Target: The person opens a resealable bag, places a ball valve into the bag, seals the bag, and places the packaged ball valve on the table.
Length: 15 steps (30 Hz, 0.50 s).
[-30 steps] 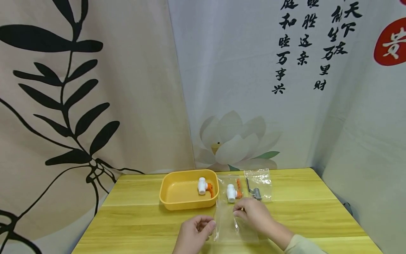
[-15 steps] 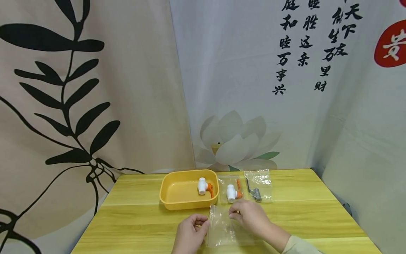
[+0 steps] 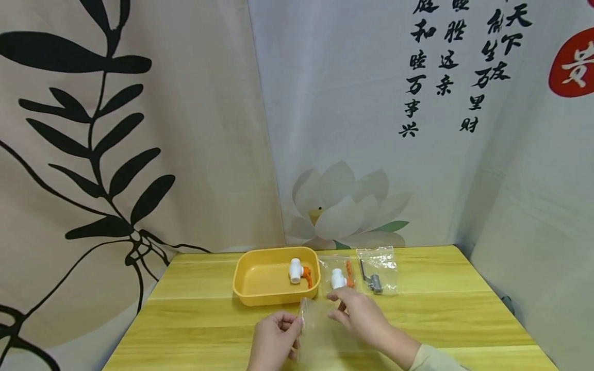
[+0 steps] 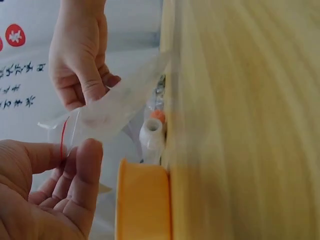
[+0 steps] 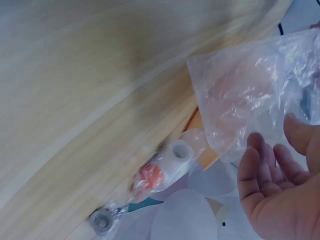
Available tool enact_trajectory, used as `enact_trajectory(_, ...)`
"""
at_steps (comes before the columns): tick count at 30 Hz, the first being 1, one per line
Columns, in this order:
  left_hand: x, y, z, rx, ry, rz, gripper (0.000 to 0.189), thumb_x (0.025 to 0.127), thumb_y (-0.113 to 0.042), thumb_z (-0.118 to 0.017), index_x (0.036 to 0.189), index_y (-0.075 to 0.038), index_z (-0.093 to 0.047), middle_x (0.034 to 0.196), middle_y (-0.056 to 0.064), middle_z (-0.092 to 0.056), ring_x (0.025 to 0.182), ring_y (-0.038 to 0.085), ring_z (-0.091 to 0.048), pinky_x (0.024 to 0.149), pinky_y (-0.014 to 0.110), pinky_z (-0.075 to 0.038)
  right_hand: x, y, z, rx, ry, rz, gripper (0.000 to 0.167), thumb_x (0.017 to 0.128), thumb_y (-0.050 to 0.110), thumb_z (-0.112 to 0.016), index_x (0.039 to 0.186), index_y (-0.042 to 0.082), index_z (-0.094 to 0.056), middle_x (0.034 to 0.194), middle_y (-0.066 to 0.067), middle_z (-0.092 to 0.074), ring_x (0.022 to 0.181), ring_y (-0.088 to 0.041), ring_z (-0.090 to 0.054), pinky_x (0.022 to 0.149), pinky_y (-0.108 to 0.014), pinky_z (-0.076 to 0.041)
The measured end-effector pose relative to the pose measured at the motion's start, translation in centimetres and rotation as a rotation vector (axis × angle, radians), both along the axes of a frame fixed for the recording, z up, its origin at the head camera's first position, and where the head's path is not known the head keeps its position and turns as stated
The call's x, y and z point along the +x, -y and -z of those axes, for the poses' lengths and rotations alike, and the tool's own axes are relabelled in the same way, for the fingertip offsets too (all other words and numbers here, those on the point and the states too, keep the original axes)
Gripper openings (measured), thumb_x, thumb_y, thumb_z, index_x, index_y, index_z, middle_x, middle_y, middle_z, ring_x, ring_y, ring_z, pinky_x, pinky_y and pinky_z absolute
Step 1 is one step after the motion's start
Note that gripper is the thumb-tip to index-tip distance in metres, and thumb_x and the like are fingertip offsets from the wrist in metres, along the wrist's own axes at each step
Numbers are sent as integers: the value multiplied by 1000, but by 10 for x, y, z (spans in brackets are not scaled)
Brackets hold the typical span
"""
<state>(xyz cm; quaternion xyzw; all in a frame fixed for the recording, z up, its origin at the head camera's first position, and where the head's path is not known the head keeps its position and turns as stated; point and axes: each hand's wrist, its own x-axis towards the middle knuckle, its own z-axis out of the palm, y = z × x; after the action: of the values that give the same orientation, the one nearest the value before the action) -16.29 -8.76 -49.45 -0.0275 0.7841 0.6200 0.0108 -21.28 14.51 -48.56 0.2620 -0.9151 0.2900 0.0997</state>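
Observation:
In the head view, my left hand [image 3: 273, 340] pinches the edge of a clear zip bag [image 3: 316, 332] in front of the yellow tray. The left wrist view shows the thumb and fingers on the bag by its red zip line [image 4: 63, 132]. No item shows inside this bag. My right hand [image 3: 363, 315] hovers over the bag's other side, thumb and forefinger apart, holding nothing. In the right wrist view its fingers [image 5: 248, 172] are loosely curled beside the bag. Just beyond lies a bagged white valve [image 3: 337, 278] with an orange handle, partly covered by this hand.
The yellow tray [image 3: 260, 300] stands at the back, with another white valve [image 3: 295, 271] with an orange handle inside. Right of the bagged valve lies a clear bag [image 3: 387, 265] holding a grey cylindrical part [image 3: 375, 284] and a thin dark rod. A printed curtain [image 3: 209, 154] hangs behind the table.
The clear bag has come nearer and left, its far end drawn away from the bagged valve. My left hand has moved slightly left with it. My right hand's thumb and forefinger have parted.

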Motion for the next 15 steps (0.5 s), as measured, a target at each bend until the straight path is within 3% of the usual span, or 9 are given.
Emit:
enact_trajectory(3, 0, 1, -7, -10, -23, -63, 18, 98, -21, -78, 92, -4, -72, 76, 6, -70, 56, 14, -65, 47, 30, -58, 4, 4, -5, -84, 97, -12, 26, 98, 27, -80, 118, 12, -74, 113, -4, -78, 83, -1, -67, 68, -21, -55)
enact_trajectory(6, 1, 0, -14, -11, -38, -105, 18, 97, -21, -78, 92, -5, -72, 78, 8, -71, 56, 15, -66, 47, 30, -57, 10, 10, -12, -173, 225, -76, 29, 103, 33, -74, 119, 9, -74, 111, -3, -78, 86, -2, -68, 70, -22, -56)
enact_trajectory(10, 6, -5, -20, -7, -60, -91, 16, 97, -19, -78, 92, -4, -73, 76, 6, -71, 56, 15, -66, 46, 30, -57, 21, 19, -21, -264, 401, -162, 41, 105, 39, -70, 126, 4, -72, 115, -6, -78, 90, -4, -69, 73, -23, -57)
enact_trajectory(15, 11, -11, -24, -6, -87, -46, 13, 96, -16, -80, 94, -3, -76, 76, 4, -72, 59, 15, -67, 46, 29, -57, 31, 27, -27, -305, 443, -180, 46, 103, 43, -72, 126, 3, -70, 114, -7, -77, 87, -3, -68, 74, -23, -57)
